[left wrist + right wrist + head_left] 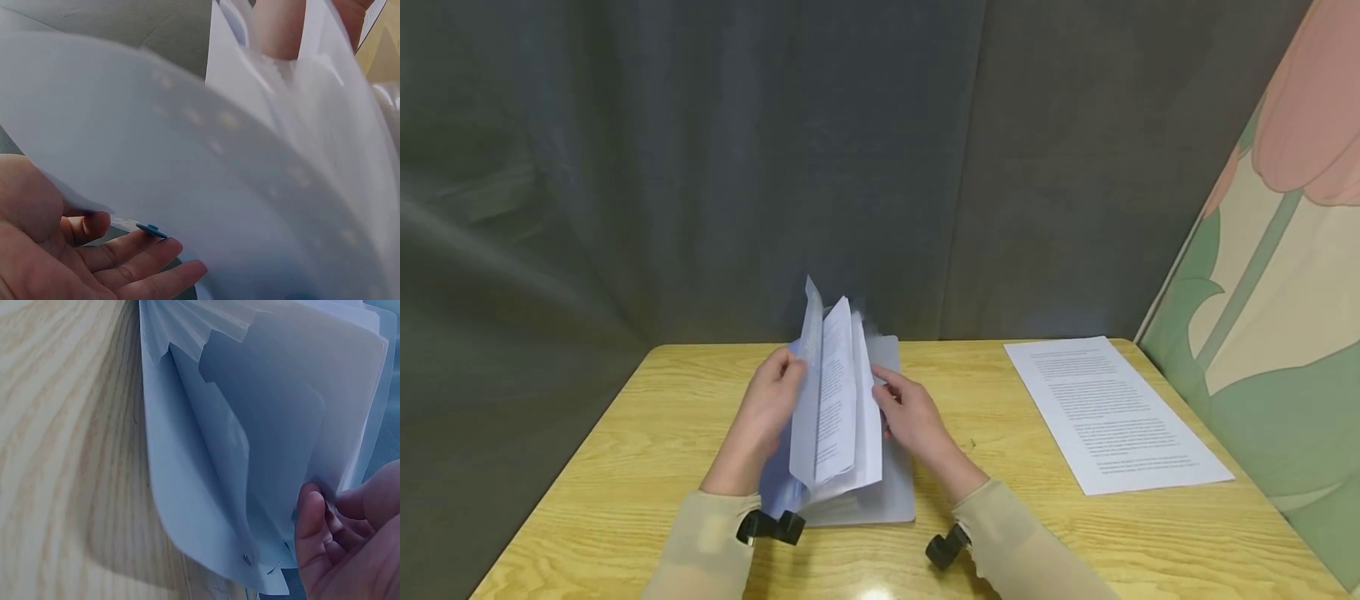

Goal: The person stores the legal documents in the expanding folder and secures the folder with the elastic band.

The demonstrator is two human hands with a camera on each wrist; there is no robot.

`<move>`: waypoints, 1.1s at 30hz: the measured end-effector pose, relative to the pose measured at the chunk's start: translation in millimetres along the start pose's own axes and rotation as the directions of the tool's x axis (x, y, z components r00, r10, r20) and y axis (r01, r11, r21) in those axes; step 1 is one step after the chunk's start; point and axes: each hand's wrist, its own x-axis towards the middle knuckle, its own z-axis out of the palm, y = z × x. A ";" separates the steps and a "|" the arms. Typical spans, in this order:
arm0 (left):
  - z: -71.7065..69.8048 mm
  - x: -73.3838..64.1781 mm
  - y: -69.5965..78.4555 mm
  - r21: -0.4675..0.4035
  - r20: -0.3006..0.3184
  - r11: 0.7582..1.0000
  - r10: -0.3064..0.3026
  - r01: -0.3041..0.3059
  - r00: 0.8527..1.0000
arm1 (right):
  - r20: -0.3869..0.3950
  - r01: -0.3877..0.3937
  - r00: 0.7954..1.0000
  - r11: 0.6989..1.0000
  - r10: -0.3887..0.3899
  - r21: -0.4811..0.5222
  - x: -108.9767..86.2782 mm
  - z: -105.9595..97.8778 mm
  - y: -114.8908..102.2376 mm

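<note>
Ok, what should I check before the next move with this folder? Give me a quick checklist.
1. Left hand gripping the folder at its left side: ok.
2. Right hand pinching leaves on the other side: ok.
3. Leaves squared together: not ok, they are fanned apart.
4. Loose printed sheet flat and apart from the folder: ok, on the table to the right.
5. Spare room inside the folder: cannot tell, the interior is mostly hidden.
</note>
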 end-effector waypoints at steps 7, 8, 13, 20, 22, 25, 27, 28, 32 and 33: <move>-0.6 0.5 3.0 0.003 -0.008 1.000 0.009 -0.009 1.000 | -0.004 0.004 1.000 1.000 -0.004 0.006 0.6 -0.7 -1.2; -0.8 0.8 3.3 0.003 -0.006 1.000 0.010 -0.010 1.000 | -0.005 0.004 1.000 1.000 -0.004 0.006 0.9 -0.9 -1.6; -0.9 3.1 4.4 -0.002 0.006 1.000 0.017 -0.017 1.000 | -0.013 0.002 1.000 1.000 -0.002 -0.005 2.3 -2.3 -4.3; -1.9 3.7 5.4 -0.002 -0.005 1.000 0.013 -0.013 1.000 | -0.035 -0.005 0.999 1.000 0.005 0.015 1.9 -5.0 -4.4; -1.9 3.2 5.2 0.001 -0.001 1.000 0.006 -0.006 1.000 | -0.042 -0.006 0.999 1.000 0.006 0.020 0.3 -7.2 -2.7; -1.7 2.0 4.1 0.008 0.003 1.000 -0.003 0.003 1.000 | -0.048 0.003 0.999 1.000 -0.001 0.030 -1.5 -11.9 0.3; -1.7 0.9 3.2 0.009 0.004 1.000 -0.004 0.004 1.000 | -0.055 0.012 0.998 1.000 -0.011 0.020 -2.6 -16.6 2.1; -1.8 0.5 2.9 0.008 0.006 1.000 -0.004 0.004 1.000 | -0.058 0.014 0.998 1.000 -0.013 0.014 -3.2 -19.6 2.7; -2.1 -0.3 2.2 0.003 0.007 1.000 -0.008 0.008 1.000 | -0.073 0.022 0.997 0.999 -0.024 -0.032 -5.8 -34.7 4.8; -2.4 -0.5 2.0 0.001 0.006 1.000 -0.012 0.011 1.000 | -0.074 0.022 0.997 0.999 -0.025 -0.043 -6.7 -39.1 5.0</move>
